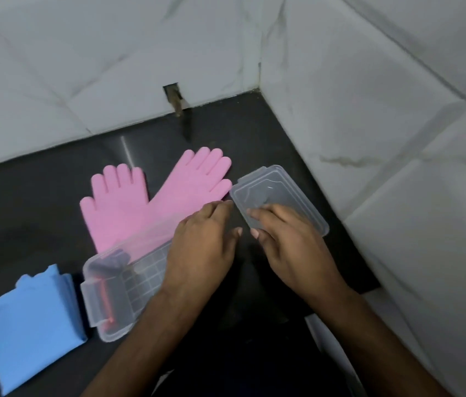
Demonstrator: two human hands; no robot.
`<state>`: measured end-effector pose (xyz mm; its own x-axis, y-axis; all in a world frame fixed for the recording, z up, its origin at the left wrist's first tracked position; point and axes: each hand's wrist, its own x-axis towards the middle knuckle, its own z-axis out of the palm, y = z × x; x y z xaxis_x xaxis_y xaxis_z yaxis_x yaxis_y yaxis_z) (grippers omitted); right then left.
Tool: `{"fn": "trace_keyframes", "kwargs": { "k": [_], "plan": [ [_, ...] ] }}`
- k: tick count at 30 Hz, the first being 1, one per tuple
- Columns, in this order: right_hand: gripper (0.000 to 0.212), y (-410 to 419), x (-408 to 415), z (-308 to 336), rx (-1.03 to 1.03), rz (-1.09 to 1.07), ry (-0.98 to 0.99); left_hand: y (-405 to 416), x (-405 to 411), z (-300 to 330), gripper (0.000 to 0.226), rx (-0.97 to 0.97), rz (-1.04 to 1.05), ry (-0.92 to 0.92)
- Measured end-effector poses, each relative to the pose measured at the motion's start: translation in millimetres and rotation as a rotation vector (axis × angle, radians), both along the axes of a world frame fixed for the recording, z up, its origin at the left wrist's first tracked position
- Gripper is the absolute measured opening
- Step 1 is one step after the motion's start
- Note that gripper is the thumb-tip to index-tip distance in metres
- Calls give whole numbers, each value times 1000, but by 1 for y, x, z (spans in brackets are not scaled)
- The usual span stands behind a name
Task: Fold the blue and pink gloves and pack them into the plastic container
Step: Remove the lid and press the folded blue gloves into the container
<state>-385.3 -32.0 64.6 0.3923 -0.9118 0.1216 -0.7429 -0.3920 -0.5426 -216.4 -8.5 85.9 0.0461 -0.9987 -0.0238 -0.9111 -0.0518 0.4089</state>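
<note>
- Head view: a black counter (40,202) runs into a corner of white marbled tile walls (369,81).
- Two pink gloves (151,202) lie flat and unfolded on the counter, fingers pointing toward the back wall. They sit side by side, and their cuffs overlap toward the near end.
- The clear plastic container (117,285) sits open on the counter, just in front of the pink cuffs. Its far edge seems to cover the cuffs. A latch flap hangs on its left end.
- The container holds nothing that can be made out.
- The blue gloves (31,319) lie as a folded stack at the left, just beside the container and apart from it.
- The clear lid (277,196) lies flat on the counter to the right of the pink gloves, near the right wall.
- The left hand (203,247) is palm down over the container's right end, fingers loosely curved and close together. Whether it grips the rim cannot be told.
- The right hand (286,242) rests palm down on the near part of the lid, its fingers fairly straight and laid across the top. The thumb sits by the lid's near left edge.
- The two thumbs nearly meet between the hands.
- A small hole (172,91) in the back wall tile has a brownish stub (179,106) sticking out above the counter.
</note>
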Motion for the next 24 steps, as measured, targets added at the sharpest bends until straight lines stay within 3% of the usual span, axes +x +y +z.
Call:
{"fn": "trace_keyframes", "kwargs": {
  "k": [5,15,24],
  "plan": [
    [42,11,68,29,26,128,-2,32,57,13,50,-76,231,89],
    [62,51,182,37,59,387,71,99,158,15,49,-134,474,134],
    [58,98,280,20,31,572,127,165,252,2,48,-145,650,180]
  ]
}}
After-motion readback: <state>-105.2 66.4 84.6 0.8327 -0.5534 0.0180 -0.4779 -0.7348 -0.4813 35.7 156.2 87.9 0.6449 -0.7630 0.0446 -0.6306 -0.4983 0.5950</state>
